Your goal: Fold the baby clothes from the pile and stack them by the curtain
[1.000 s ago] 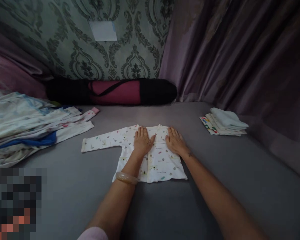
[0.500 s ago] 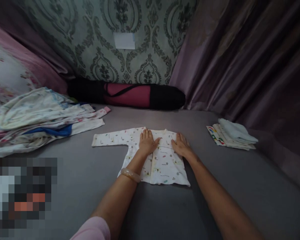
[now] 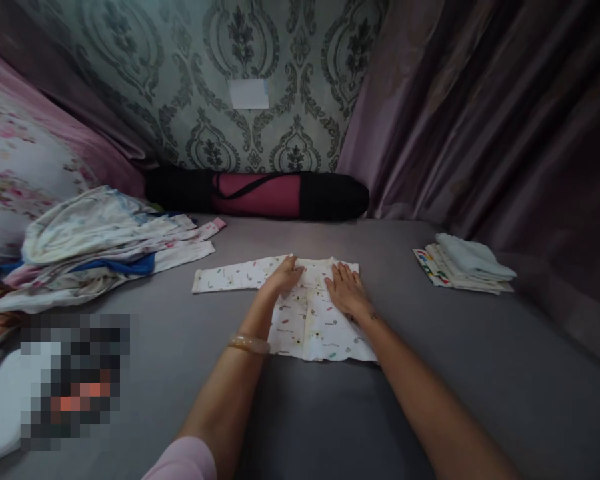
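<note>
A small white baby shirt (image 3: pixel 320 330) with a scattered print lies front up on the grey sheet. One long sleeve (image 3: pixel 225 277) stretches out to the left, while no sleeve shows spread on the right. My left hand (image 3: pixel 284 275) rests at the shoulder where that sleeve begins, tilted on its side with the fingers extended. Flat on the upper right of the shirt lies my right hand (image 3: pixel 347 290), palm down, fingers stretched. Neither hand grips anything that I can see. My left forearm covers part of the shirt's left side.
A loose heap of clothes (image 3: pixel 105 233) sits to the left, and a folded stack (image 3: pixel 467 263) to the right. Along the patterned wall lies a long black and maroon bag (image 3: pixel 260 193). Curtains (image 3: pixel 455 120) hang at the right. A pixelated patch covers something at lower left.
My left hand has shifted left from the chest to the sleeve's shoulder and turned on its side. My right hand has slid slightly inward over the shirt. The view has moved a little.
</note>
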The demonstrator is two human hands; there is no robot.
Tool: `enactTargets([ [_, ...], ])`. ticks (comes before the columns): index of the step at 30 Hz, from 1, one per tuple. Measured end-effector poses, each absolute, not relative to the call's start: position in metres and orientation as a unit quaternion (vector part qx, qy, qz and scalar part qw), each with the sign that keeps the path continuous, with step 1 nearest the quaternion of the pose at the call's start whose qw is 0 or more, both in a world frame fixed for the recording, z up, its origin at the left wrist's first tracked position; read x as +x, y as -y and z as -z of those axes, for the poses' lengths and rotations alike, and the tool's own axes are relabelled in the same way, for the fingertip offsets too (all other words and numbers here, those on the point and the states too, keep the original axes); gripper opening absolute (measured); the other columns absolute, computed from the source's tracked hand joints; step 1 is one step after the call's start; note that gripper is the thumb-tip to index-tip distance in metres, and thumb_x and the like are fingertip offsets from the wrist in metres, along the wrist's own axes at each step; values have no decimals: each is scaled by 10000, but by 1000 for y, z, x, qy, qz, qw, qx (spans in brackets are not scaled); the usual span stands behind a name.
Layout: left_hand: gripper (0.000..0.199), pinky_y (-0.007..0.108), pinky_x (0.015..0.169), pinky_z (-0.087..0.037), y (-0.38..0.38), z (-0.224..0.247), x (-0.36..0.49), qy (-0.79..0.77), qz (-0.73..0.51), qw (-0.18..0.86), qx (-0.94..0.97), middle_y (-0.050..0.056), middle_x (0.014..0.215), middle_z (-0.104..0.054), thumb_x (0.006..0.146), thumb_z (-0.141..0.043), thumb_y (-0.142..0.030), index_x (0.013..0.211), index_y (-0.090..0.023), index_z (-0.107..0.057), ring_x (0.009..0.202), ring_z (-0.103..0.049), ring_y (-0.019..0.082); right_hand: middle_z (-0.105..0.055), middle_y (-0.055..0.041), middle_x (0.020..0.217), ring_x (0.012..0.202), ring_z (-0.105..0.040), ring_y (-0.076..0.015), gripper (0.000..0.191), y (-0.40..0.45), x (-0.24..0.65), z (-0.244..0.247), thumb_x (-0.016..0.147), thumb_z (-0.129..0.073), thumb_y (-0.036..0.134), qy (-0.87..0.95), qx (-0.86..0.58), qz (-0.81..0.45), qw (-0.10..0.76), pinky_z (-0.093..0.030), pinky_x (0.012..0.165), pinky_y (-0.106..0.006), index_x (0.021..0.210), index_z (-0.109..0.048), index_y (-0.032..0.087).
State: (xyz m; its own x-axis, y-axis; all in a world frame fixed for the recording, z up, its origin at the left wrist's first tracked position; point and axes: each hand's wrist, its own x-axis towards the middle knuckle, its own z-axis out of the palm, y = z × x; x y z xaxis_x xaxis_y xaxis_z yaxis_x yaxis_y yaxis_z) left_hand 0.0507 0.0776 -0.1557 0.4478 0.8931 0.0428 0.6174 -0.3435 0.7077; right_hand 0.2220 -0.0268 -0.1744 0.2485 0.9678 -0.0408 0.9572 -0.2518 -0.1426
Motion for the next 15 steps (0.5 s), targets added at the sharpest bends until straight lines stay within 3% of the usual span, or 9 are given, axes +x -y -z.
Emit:
enactTargets([
  [3, 425, 329, 822, -489, -86, 142, 13, -520, -217, 373, 737, 155, 1097, -682, 860, -495, -374, 1194, -127, -585, 949, -659, 248, -163, -155, 1559, 1438, -105, -259, 656, 24, 224, 170, 963, -175, 444, 607, -790, -80, 28, -74, 1152, -436, 1488, -218, 53],
  [8, 372, 334, 882, -449, -102, 138, -59, -626, -255, 242, 696, 142, 1100, -662, 860, -479, -338, 1138, -121, -595, 1036, -605, 254, -154, -174, 1556, 1437, -109, -277, 640, 19, 215, 155, 951, -248, 404, 593, -798, -107, 5, -88, 1144, -471, 1480, -238, 44],
  [11, 344, 392, 928, -416, -106, 146, -93, -707, -243, 153, 646, 153, 1080, -640, 863, -484, -339, 1114, -122, -575, 1084, -565, 300, -161, -165, 1557, 1442, -87, -258, 614, 15, 192, 148, 948, -258, 363, 626, -775, -80, 41, -46, 1150, -455, 1478, -252, 52],
  [15, 304, 481, 918, -392, -102, 156, -121, -775, -237, 85, 580, 182, 1089, -593, 852, -497, -372, 1037, -140, -562, 1127, -496, 370, -129, -130, 1568, 1446, -60, -237, 654, 9, 155, 151, 960, -204, 431, 671, -731, -102, 76, -44, 1157, -438, 1496, -188, 56],
])
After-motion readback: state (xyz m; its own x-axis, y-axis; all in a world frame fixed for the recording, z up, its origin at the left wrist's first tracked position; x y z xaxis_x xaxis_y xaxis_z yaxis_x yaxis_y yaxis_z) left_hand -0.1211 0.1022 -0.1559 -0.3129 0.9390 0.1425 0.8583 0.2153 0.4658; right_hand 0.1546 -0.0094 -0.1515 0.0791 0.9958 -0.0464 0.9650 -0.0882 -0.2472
